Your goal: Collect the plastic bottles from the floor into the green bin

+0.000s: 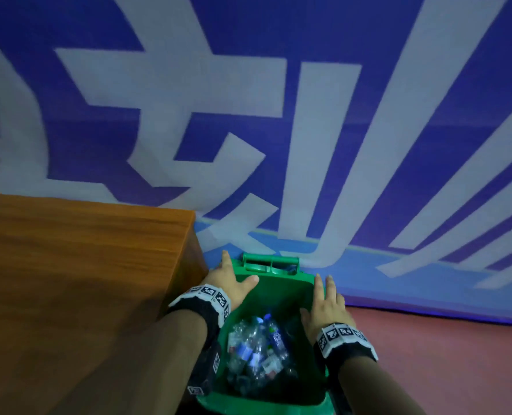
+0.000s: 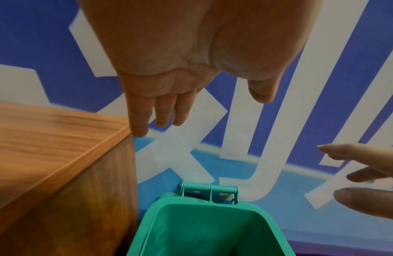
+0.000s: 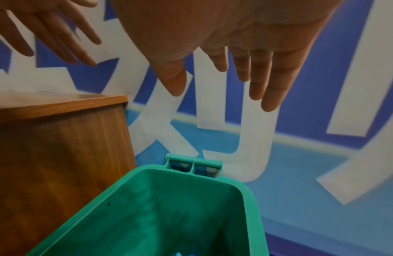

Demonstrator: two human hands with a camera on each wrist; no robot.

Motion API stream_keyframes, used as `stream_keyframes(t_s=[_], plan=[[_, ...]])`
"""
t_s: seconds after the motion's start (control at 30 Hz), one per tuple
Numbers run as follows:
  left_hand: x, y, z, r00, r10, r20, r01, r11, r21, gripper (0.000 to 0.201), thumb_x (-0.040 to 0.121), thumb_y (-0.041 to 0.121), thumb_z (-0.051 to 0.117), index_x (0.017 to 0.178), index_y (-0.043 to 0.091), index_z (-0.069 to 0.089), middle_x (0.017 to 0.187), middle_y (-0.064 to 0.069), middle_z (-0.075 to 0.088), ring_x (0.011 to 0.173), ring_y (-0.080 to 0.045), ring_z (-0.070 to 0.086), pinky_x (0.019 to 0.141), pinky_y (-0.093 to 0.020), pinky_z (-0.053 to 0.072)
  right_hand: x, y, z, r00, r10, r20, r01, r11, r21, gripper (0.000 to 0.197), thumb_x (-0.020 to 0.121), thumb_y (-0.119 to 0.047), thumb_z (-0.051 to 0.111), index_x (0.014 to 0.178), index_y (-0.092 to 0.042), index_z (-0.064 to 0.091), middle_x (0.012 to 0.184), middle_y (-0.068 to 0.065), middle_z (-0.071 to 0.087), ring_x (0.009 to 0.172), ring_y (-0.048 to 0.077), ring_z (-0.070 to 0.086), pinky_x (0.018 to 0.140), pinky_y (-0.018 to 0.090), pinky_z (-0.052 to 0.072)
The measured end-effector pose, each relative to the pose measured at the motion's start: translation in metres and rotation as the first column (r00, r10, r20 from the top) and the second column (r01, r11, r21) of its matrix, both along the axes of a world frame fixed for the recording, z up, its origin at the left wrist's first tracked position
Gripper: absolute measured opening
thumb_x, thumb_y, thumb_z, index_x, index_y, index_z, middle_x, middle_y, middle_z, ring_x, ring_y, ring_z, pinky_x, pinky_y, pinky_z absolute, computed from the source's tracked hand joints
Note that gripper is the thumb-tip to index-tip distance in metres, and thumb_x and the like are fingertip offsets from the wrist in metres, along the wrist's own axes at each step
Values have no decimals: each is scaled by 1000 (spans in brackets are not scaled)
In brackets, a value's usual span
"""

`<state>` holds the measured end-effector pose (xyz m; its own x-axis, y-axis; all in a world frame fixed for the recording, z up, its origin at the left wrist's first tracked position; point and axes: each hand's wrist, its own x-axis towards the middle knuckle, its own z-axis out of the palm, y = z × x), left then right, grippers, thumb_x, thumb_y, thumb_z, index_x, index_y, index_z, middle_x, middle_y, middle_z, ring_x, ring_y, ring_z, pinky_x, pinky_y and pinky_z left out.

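Bottles (image 1: 256, 351) in green bin (image 1: 281, 284) (crumpled)

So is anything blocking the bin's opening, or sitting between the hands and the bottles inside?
Nothing visible does. The green bin is open at the top, with plastic bottles lying in its bottom. The left hand and right hand are open and empty above its rim.

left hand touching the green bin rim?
Apart. The left wrist view shows the left hand with straight fingers hanging above the green bin, blue wall visible between fingertips and rim.
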<state>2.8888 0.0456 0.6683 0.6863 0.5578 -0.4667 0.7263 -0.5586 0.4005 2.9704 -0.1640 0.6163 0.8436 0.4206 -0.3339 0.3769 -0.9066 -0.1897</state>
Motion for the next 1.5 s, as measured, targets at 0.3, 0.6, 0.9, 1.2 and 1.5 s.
stream_keyframes(t_s=[0.3,0.6,0.9,1.2,1.5], plan=[[-200,70,58,915,373,155,-376,927,-13,102,90,62,51,154,19,-15,161,-17,11,147,-33,21,114,-45,32,-117,119,80,896,399,196,-393,917,-69,86,97,-47,47,157,-20,-9,164,6,-12,148,28,15,112,38,34],[-577,113,74,507,829,237,-859,508,63,102,90,62,51,154,15,-13,163,-12,9,149,-32,11,118,-49,23,-426,302,129,444,854,272,-882,470,-35,83,99,-45,43,155,-23,-14,162,3,-22,148,27,11,107,40,41],[-916,-43,60,-294,937,189,-941,-319,116,101,91,61,50,155,10,-9,160,-16,17,147,-36,17,118,-44,21,-781,325,126,-317,884,344,-948,-305,-91,79,98,-46,45,158,-23,-3,164,2,-10,148,22,13,105,36,44],[-1052,-144,37,-686,713,146,-708,-700,91,100,85,58,58,154,12,3,152,-16,32,139,-34,33,110,-46,35,-1023,296,108,-692,658,296,-699,-714,-46,78,98,-45,45,158,-24,-1,164,2,-11,149,23,10,111,39,38],[-1198,-43,54,-686,718,118,-713,-696,84,100,91,57,51,153,12,-14,162,-11,16,148,-30,17,116,-51,26,-1205,397,125,-701,628,338,-669,-743,-5,80,96,-45,50,157,-24,4,164,2,-7,150,25,10,112,39,36]])
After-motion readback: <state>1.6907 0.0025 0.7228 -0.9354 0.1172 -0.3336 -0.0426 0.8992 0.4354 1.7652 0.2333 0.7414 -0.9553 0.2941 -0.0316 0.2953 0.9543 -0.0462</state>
